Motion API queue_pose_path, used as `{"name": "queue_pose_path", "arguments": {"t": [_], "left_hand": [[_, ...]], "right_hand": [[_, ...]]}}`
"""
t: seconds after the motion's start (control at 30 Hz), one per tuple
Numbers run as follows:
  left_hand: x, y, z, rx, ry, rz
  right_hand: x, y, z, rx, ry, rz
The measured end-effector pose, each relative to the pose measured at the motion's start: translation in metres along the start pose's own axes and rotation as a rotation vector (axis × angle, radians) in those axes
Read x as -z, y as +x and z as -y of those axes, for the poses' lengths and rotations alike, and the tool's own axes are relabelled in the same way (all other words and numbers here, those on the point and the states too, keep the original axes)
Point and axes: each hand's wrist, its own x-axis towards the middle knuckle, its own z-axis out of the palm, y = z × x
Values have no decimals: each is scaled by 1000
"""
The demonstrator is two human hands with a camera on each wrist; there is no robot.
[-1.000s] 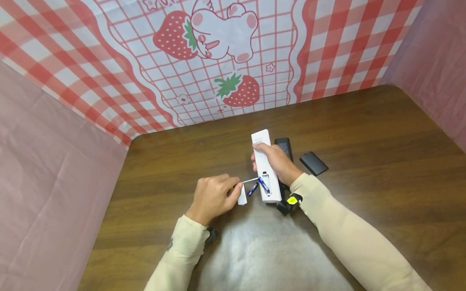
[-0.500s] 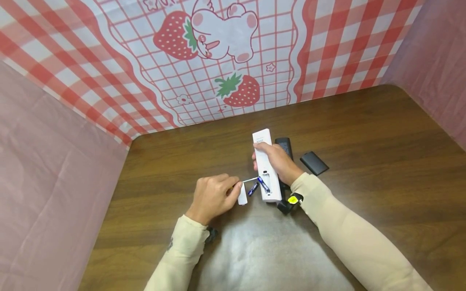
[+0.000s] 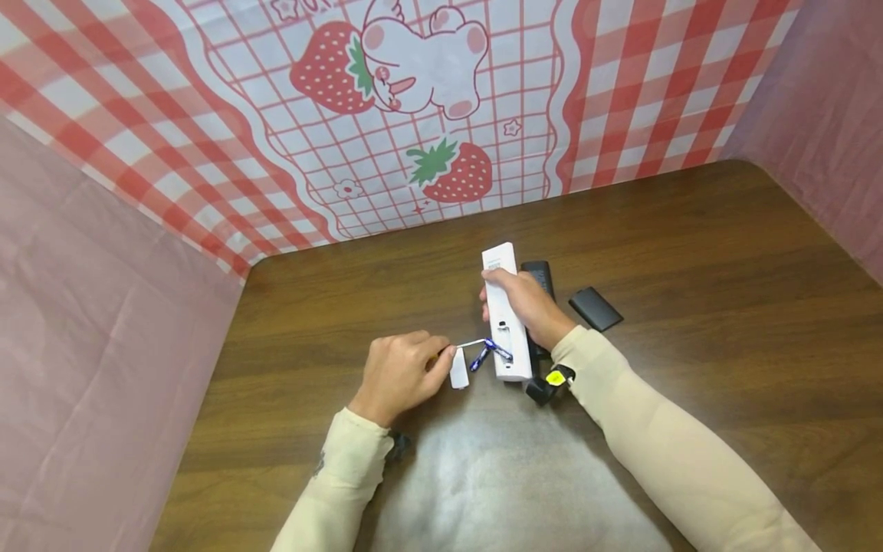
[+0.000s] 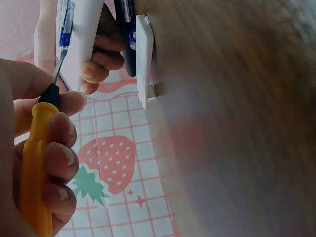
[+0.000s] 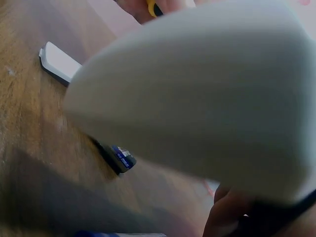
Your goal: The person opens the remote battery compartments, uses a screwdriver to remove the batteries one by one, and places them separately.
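My right hand (image 3: 530,308) grips a white remote control (image 3: 498,295), its back up and its battery compartment uncovered. My left hand (image 3: 403,377) holds a screwdriver with an orange handle (image 4: 37,163), fingers curled round it. The thin shaft (image 3: 472,343) reaches to one end of a blue battery (image 3: 500,350) at the compartment. That battery lies slanted, its left end sticking out past the remote's edge. A second blue battery (image 3: 477,361) lies on the table beside the remote. The white battery cover (image 3: 458,369) lies by my left fingertips. In the right wrist view, the remote hides most of the work.
A black remote control (image 3: 538,276) lies partly hidden under my right hand and the white remote. To its right is a black battery cover (image 3: 596,308) on the wooden table (image 3: 690,368). A patterned red-and-white cloth (image 3: 455,92) hangs behind.
The left end of the battery in the compartment has shifted outward to the left, with the screwdriver tip at it. The white remote has moved slightly right and away.
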Motion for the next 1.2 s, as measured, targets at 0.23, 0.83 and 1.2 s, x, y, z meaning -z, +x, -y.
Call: {"name": "queue_pose_path", "arguments": {"t": [0.23, 0.83, 1.2], "left_hand": [[-3, 3, -3, 37, 6, 84], [-6, 2, -4, 69, 22, 128], [-5, 2, -4, 87, 42, 116]], "right_hand": [[0, 1, 1, -21, -40, -51], [1, 1, 1, -38, -116, -76], [1, -1, 2, -24, -124, -70]]}}
